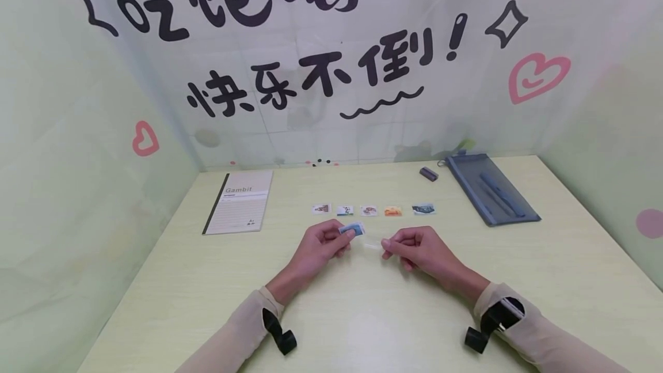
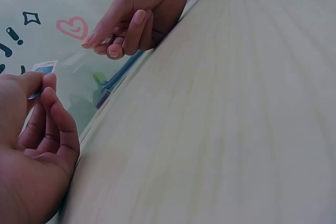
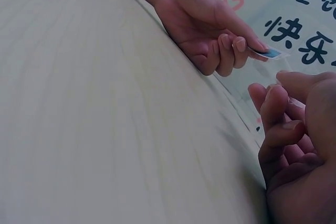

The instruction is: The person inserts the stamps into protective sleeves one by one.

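My left hand [image 1: 318, 246] pinches a small blue postage stamp [image 1: 354, 227] with a white border between thumb and fingers. Facing it, my right hand [image 1: 426, 253] holds a thin transparent piece of plastic [image 1: 372, 245] by its edge, between thumb and forefinger. The clear piece reaches toward the stamp and is faint in every view. In the right wrist view, the stamp [image 3: 272, 53] juts out from the left fingertips, close to the clear piece. Beyond the hands, several more stamps [image 1: 369, 210] lie in a row on the table.
A notebook [image 1: 239, 203] lies at the back left of the pale wooden table [image 1: 331, 315]. At the back right are a blue mesh zip pouch [image 1: 492, 189] with a pen inside and a small dark eraser [image 1: 429, 174]. A printed cloth [image 1: 311, 125] hangs behind the table.
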`<state>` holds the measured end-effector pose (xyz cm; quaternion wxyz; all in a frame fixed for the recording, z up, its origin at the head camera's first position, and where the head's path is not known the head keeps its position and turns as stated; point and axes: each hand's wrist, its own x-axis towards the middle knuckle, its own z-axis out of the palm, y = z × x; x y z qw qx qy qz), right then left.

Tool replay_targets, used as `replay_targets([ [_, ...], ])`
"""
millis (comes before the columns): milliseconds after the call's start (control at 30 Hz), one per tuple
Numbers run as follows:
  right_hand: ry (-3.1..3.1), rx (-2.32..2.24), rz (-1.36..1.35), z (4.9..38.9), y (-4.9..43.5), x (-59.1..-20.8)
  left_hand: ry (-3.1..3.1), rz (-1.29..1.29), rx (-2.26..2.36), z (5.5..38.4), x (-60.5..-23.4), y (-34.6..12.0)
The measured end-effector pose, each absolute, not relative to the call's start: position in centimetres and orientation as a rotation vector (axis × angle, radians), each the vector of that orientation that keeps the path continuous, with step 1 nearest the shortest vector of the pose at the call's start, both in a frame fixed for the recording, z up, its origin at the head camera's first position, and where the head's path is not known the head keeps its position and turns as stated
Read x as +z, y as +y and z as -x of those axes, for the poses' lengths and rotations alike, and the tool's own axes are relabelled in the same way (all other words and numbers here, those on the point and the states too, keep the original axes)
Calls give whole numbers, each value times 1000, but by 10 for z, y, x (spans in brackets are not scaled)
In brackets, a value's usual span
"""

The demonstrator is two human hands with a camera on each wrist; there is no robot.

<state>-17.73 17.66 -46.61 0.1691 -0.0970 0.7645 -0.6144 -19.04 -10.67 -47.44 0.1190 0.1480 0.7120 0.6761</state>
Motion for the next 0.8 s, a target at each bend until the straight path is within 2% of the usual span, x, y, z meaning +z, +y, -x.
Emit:
replay_targets([
  [800, 2201, -1727, 265, 176, 174, -462, 2114, -436, 1975, 190, -474, -107],
])
